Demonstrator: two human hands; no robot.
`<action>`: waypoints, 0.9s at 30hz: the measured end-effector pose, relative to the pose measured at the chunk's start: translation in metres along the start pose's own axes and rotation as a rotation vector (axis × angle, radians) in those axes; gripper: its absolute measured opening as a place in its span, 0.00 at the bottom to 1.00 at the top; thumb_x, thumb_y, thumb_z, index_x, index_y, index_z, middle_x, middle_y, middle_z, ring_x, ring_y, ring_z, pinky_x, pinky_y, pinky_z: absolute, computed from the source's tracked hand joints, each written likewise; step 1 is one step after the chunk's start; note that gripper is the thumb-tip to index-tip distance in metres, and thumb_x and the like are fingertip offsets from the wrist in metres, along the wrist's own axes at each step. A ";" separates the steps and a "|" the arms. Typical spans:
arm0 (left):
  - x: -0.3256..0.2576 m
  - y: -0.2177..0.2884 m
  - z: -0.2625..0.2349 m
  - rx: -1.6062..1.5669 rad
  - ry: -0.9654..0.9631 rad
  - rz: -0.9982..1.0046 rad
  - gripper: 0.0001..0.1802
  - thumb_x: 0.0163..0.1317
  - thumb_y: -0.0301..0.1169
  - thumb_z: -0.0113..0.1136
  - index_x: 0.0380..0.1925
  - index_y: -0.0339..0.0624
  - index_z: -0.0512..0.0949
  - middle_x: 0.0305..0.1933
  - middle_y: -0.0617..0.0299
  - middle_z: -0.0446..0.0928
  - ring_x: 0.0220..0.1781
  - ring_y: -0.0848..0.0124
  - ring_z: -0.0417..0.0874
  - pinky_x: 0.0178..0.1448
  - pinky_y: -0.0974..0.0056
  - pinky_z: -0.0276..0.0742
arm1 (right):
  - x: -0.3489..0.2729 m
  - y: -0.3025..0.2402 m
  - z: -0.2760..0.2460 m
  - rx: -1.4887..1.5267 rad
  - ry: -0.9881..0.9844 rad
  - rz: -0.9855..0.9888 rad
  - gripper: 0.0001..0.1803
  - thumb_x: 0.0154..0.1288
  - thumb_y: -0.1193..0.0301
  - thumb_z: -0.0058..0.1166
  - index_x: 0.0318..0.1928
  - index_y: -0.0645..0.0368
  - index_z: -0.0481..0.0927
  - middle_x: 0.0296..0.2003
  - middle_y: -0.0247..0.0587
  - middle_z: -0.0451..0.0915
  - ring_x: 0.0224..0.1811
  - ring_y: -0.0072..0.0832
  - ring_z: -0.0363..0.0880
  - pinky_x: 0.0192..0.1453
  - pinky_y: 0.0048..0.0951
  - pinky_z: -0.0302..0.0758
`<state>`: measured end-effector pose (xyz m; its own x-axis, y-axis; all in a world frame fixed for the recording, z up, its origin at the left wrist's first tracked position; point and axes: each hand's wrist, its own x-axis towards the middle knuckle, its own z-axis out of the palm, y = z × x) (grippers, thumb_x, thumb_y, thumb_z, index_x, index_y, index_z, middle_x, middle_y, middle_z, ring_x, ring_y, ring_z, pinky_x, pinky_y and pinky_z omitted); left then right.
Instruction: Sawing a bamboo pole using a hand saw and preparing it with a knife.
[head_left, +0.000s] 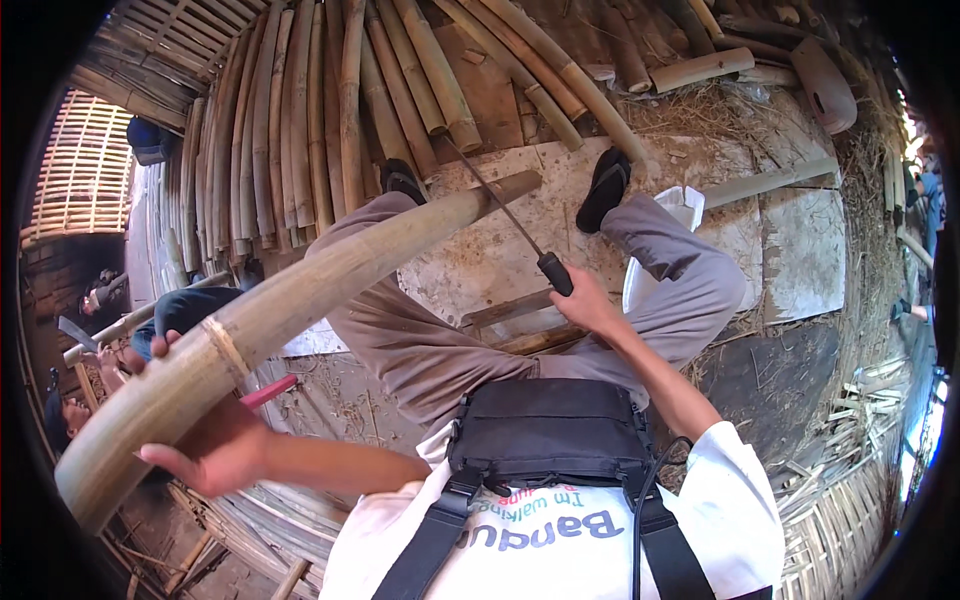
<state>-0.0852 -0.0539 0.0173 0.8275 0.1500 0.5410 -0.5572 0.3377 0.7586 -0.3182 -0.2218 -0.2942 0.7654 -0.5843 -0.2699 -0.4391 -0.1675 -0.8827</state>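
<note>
A thick, pale bamboo pole [300,290] slants across my left side, from the lower left up to its far end between my feet. My left hand [222,450] supports it from below, closed round it with the thumb on the near side and fingertips showing on the other. My right hand [588,300] grips the black handle of a long, thin-bladed tool [512,218]. Its blade crosses the pole near the far end; whether it touches or only passes over cannot be made out. The blade seems seen edge-on, so its exact kind is unclear.
Many bamboo poles [300,130] lie side by side ahead and left. A pale worn board [540,190] covers the ground between my sandalled feet. A pinkish-red bar [270,390] sits beside my left wrist. Another person's hand [108,368] is near a blade at far left.
</note>
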 end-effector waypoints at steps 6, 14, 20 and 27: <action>-0.001 0.007 -0.025 -0.074 -0.090 -0.060 0.26 0.57 0.47 0.53 0.42 0.34 0.64 0.31 0.61 0.65 0.33 0.67 0.68 0.50 0.56 0.64 | 0.001 -0.014 -0.016 0.126 -0.159 0.458 0.12 0.46 0.72 0.52 0.32 0.67 0.71 0.19 0.54 0.71 0.23 0.46 0.73 0.30 0.38 0.68; 0.004 0.000 -0.032 -0.241 -0.312 -0.072 0.23 0.47 0.36 0.55 0.41 0.39 0.63 0.27 0.64 0.64 0.28 0.72 0.66 0.42 0.62 0.61 | -0.013 -0.001 0.002 0.015 0.036 0.213 0.13 0.45 0.71 0.54 0.30 0.68 0.71 0.18 0.52 0.69 0.21 0.42 0.68 0.30 0.38 0.67; -0.008 0.019 -0.045 -0.327 -0.572 -0.001 0.28 0.41 0.36 0.61 0.43 0.43 0.61 0.25 0.70 0.69 0.24 0.75 0.72 0.42 0.66 0.64 | -0.022 -0.051 -0.005 -0.017 -0.041 0.138 0.15 0.46 0.71 0.52 0.33 0.68 0.71 0.19 0.54 0.70 0.22 0.43 0.67 0.30 0.38 0.67; -0.007 0.007 -0.050 -0.372 -0.594 -0.033 0.31 0.38 0.33 0.66 0.42 0.45 0.60 0.23 0.73 0.73 0.22 0.76 0.75 0.40 0.69 0.68 | -0.001 0.011 -0.013 -0.028 -0.071 0.437 0.11 0.49 0.71 0.50 0.30 0.68 0.71 0.18 0.49 0.72 0.20 0.39 0.72 0.27 0.37 0.68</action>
<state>-0.0913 -0.0066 0.0006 0.6071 -0.3629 0.7070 -0.3843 0.6446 0.6609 -0.3298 -0.2333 -0.2991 0.5353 -0.5491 -0.6418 -0.7405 0.0605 -0.6693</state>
